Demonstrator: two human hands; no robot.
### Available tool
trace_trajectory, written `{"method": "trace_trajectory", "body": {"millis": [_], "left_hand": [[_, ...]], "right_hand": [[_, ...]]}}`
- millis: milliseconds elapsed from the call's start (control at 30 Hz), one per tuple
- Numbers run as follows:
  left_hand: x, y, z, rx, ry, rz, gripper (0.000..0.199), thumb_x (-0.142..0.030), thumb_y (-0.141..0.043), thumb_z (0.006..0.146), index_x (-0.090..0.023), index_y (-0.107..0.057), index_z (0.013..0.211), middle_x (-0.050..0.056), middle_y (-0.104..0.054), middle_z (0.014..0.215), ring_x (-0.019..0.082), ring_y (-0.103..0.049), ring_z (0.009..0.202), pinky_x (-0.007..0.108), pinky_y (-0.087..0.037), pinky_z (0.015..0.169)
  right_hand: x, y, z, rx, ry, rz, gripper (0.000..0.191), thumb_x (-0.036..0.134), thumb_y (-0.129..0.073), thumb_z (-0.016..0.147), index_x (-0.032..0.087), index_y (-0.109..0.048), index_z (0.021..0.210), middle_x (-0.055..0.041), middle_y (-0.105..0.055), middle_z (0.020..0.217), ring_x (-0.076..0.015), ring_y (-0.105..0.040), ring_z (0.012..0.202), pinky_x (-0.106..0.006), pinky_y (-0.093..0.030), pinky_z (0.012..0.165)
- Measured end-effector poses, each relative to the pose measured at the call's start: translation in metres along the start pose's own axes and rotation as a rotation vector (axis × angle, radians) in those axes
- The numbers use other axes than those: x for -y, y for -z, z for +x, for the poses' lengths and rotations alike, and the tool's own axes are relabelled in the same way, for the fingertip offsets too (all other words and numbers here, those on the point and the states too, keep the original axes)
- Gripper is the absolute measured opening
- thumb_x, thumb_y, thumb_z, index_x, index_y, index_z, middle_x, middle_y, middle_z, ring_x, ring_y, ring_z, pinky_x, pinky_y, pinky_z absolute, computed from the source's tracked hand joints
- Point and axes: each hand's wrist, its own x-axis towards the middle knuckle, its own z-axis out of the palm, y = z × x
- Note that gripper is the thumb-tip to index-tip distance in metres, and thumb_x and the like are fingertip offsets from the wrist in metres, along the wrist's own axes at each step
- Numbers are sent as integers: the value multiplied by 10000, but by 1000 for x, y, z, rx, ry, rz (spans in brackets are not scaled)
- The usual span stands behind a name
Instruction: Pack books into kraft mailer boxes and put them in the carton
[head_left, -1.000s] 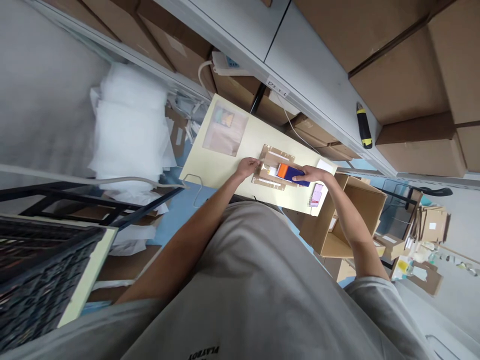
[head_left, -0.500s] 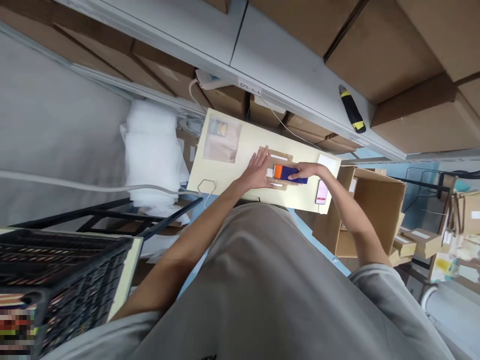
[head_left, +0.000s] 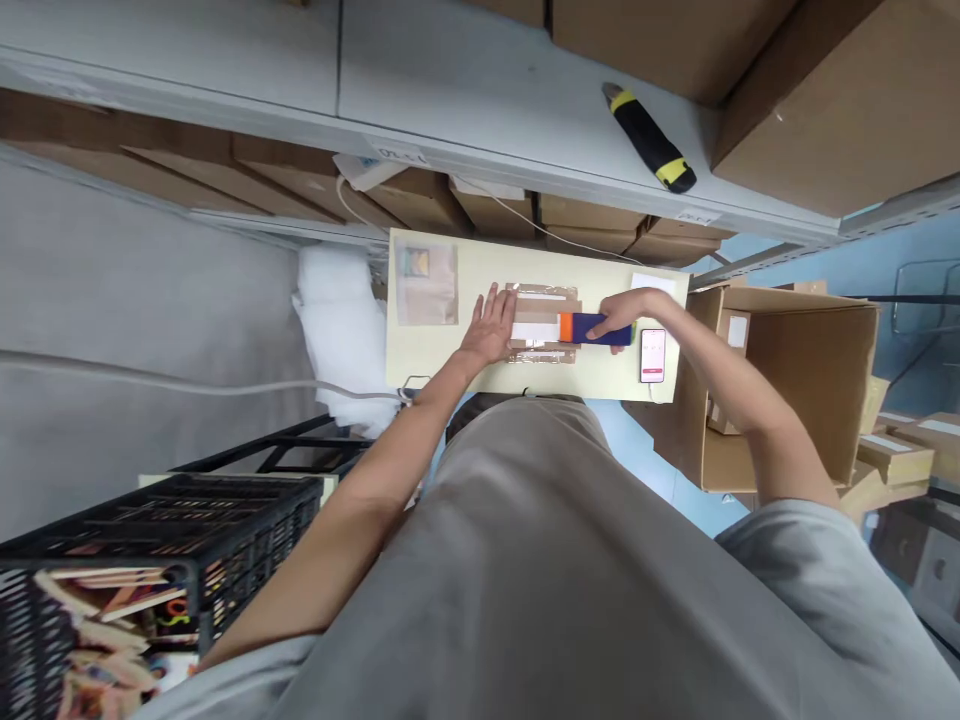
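In the head view, the brown package [head_left: 547, 306] lies flat on the pale table [head_left: 487, 262], with shiny clear tape along its upper and lower edges and a white strip across its middle. The left hand [head_left: 489, 330] lies palm down over the package's left end, its fingers extended and slightly apart. The right hand [head_left: 622, 312] is closed around the dark blue and orange tool [head_left: 600, 329], whose orange end is over the right part of the package; whether it touches the surface, I cannot tell.

To the right of the package, past the tool, lies a lit phone [head_left: 652, 356], with a white paper [head_left: 652, 284] above it. A clear bag [head_left: 426, 285] is on the table to the package's left. Farther right of the package stands an open carton [head_left: 795, 390]. Above the package, a black and yellow knife [head_left: 649, 138] rests on the grey shelf [head_left: 480, 75]. Well down to its left is a black crate [head_left: 165, 520].
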Motion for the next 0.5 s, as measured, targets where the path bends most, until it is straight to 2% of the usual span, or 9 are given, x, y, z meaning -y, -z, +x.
{"method": "trace_trajectory", "body": {"millis": [133,200,300,500], "left_hand": [[-5,-1,5,-18,9,-56,1385,-578,-887,819,35,-142,1814,367,-181,1868,539,17,1784,676,29,1441],[-10,-2,9,-12,4,-53,1387,-587,-882,820,35,-139,1812,368,-173,1869,538,23,1784,682,21,1441],[-17,-2,12,2,4,-24,1394,-611,-875,827,30,-126,1812,368,-163,1872,533,27,1786,683,2,1442],[-22,1,11,17,34,10,1424,-672,-875,821,38,-133,1807,382,-164,1864,551,20,1780,693,-25,1440]], "right_hand": [[-81,6,-42,-134,0,-40,699,826,-892,826,154,-873,1020,-113,-858,853,-298,-819,859,-367,-632,802],[-106,5,-47,-169,-10,-44,695,814,-904,821,154,-876,1036,-107,-857,876,-297,-822,884,-370,-633,824],[-115,3,-34,-154,-45,-11,692,783,-942,798,143,-875,1053,-114,-863,904,-313,-828,925,-380,-631,845],[-98,-3,4,-124,-157,4,647,741,-958,808,127,-857,984,-136,-856,846,-343,-832,912,-409,-628,869]]}}
